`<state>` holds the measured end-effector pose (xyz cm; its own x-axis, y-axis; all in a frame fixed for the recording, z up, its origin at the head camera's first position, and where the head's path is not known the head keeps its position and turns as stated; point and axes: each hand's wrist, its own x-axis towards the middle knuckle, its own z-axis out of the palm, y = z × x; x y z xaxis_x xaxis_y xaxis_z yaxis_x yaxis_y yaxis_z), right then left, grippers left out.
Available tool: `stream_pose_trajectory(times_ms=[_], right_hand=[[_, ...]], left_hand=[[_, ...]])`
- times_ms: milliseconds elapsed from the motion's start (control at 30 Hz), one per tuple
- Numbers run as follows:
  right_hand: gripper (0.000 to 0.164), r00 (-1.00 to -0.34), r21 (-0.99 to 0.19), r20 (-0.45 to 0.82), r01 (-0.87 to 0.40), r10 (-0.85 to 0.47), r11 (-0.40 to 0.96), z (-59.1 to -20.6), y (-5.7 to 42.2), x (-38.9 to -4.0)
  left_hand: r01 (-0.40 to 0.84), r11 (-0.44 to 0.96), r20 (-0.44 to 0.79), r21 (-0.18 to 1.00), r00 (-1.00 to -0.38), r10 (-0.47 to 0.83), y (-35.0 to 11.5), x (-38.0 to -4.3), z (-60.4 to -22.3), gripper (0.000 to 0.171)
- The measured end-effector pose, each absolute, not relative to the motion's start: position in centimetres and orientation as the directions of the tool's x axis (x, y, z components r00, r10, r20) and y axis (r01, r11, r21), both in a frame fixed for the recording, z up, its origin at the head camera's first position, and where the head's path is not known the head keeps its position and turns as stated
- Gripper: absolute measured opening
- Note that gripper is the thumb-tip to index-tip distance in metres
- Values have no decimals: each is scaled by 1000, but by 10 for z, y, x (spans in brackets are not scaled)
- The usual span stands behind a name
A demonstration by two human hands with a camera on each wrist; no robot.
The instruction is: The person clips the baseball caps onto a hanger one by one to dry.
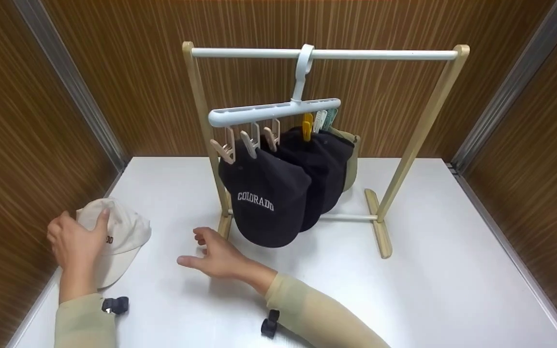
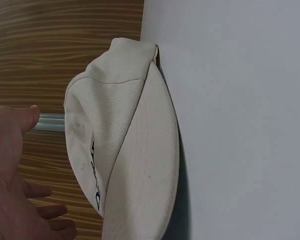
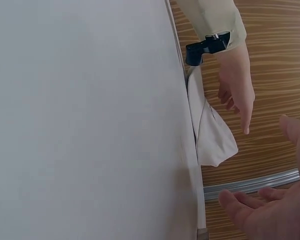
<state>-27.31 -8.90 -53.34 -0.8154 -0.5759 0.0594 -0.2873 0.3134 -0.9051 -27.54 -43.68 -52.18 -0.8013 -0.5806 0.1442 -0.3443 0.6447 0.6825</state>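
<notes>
A cream baseball cap (image 1: 131,232) with dark lettering lies on the white table at the far left, its brim (image 2: 145,165) toward the front. Over its left side hovers my left hand (image 1: 78,239), thumb spread from the fingers; the left wrist view shows a gap between hand and cap. My right hand (image 1: 220,253) is above the table between that cap and the rack, fingers loosely bent and holding nothing. To its right hangs a black cap (image 1: 271,212) marked COLORADO, clipped by pegs (image 1: 249,144) to a pale blue hanger (image 1: 259,114).
More dark caps (image 1: 334,169) and an olive cap (image 1: 352,169) hang behind the front one. The hanger hooks over the white bar (image 1: 380,55) of a wooden-legged rack (image 1: 416,130). Wood-grain walls (image 1: 380,24) enclose the white table (image 1: 443,270) at the back and both sides.
</notes>
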Motion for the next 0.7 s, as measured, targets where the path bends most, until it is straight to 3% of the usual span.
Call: stream_pose_trajectory(times_ms=[200, 700], right_hand=[[84, -821, -894, 45, -287, -569, 343, -537, -100, -279], [84, -777, -880, -21, -285, -630, 380, -542, -114, -274]], left_hand=[[-364, 632, 112, 684, -804, -584, -441, -275, -525, 116], [-462, 557, 10, 690, -764, -646, -432, -234, -531, 122]])
